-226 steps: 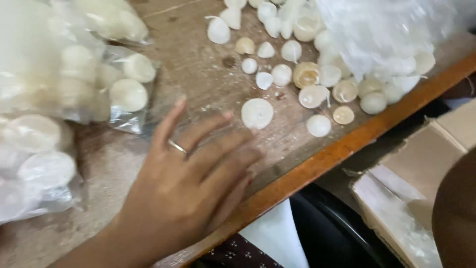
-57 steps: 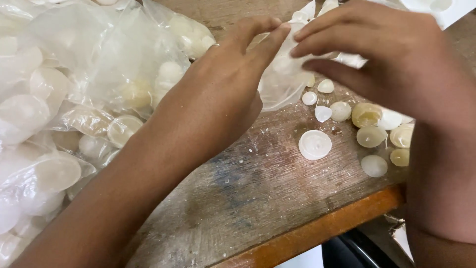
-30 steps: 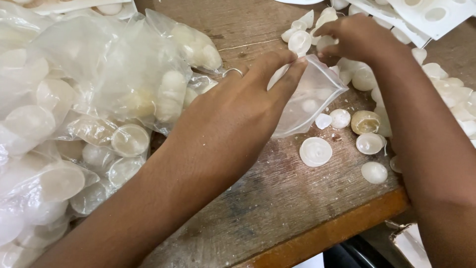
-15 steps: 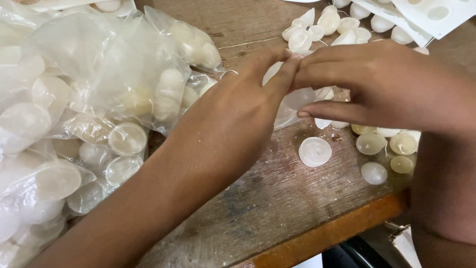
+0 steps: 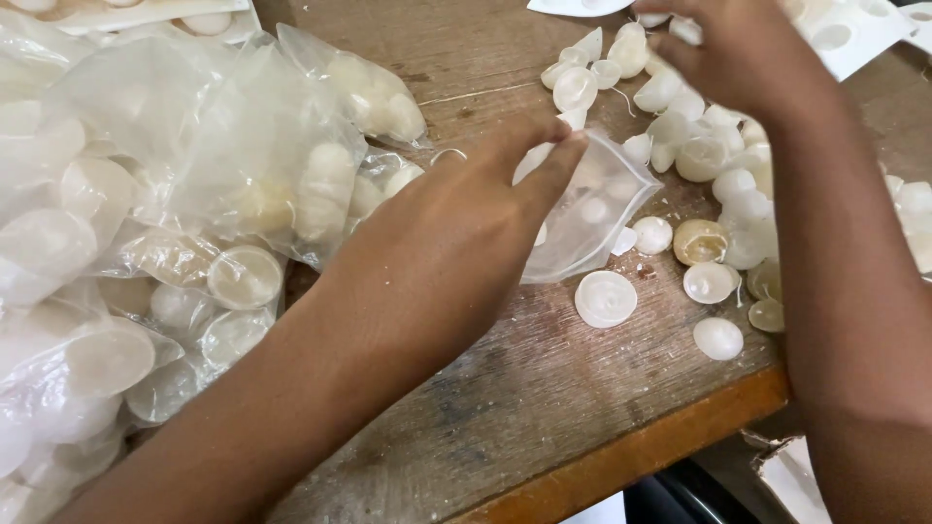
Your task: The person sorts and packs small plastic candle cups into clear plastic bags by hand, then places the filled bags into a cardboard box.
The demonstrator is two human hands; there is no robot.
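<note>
My left hand [image 5: 456, 243] pinches the mouth of a small clear plastic bag [image 5: 592, 209] that lies on the wooden table [image 5: 544, 388] with a few white discs inside. Farther back, my right hand [image 5: 738, 49] reaches into a heap of loose white dome-shaped discs [image 5: 680, 126], fingers curled over them; whether it holds one is hidden. One larger flat white disc [image 5: 606, 297] lies just below the bag. A yellowish disc [image 5: 701, 241] sits to its right.
Several filled clear bags of white discs [image 5: 146, 223] pile up on the left. White moulded sheets [image 5: 845, 29] lie at the top right. The table's orange front edge [image 5: 660, 446] runs diagonally; a cardboard box corner [image 5: 796, 475] shows below it.
My right hand has left the bag's mouth and moved back and up to the heap of loose discs. My left hand still holds the bag, which now lies flatter.
</note>
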